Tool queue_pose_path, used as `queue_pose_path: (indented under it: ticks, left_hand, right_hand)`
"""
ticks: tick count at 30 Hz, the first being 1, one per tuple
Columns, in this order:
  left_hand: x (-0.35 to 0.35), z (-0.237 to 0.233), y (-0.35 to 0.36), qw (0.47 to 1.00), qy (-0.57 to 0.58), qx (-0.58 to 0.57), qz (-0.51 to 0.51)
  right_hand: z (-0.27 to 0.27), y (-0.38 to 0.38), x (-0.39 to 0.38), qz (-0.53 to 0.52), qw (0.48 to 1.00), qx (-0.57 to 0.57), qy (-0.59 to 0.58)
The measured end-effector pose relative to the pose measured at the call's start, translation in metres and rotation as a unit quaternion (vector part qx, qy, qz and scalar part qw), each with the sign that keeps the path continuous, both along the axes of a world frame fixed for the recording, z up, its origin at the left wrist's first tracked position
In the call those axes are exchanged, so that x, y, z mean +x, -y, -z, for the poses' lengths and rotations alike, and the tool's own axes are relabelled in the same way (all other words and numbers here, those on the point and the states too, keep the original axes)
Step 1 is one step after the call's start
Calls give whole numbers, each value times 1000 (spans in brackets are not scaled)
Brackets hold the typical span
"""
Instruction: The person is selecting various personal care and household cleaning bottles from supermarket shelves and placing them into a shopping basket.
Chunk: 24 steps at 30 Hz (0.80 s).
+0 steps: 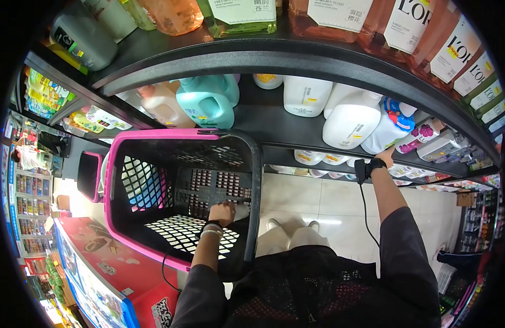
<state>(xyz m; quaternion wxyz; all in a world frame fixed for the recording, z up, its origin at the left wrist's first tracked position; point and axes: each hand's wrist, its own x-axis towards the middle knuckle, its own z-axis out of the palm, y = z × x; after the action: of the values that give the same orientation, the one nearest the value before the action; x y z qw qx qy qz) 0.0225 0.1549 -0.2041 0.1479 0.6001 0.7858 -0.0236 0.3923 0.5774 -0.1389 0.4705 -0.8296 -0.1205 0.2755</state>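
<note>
Head view, centre of the frame: my left hand reaches down inside the pink-rimmed black basket at centre left, low against its lattice wall. The fingers are curled shut, and a small white item lies touching them on the right; I cannot tell whether I grip it. At centre right my right hand is raised to the dark shelf, touching the foot of a white bottle with a blue cap. Its fingers are hidden, so I cannot tell its grip. A large white jug stands just left of that bottle, and a teal jug sits above the basket
</note>
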Motion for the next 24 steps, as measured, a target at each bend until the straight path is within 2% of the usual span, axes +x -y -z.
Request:
queue_pose_path:
  ticks: [2,4,7,24]
  left_hand:
    - [1,-1,0,1000,-1,-5,-7]
    - [1,-3,0,1000,-2,-9,-13]
    - [0,-3,-1,1000,-6,5,7]
    - [0,0,-1,1000,-6,-7,-3]
  right_hand:
    - [-2,1,-1,4,1000,-5,0]
    - [-5,4,-1,-44,997,-3,69]
    - [-3,1,0,-2,1000,-25,3]
    - [-12,5,-3,-14,1000,-15,21]
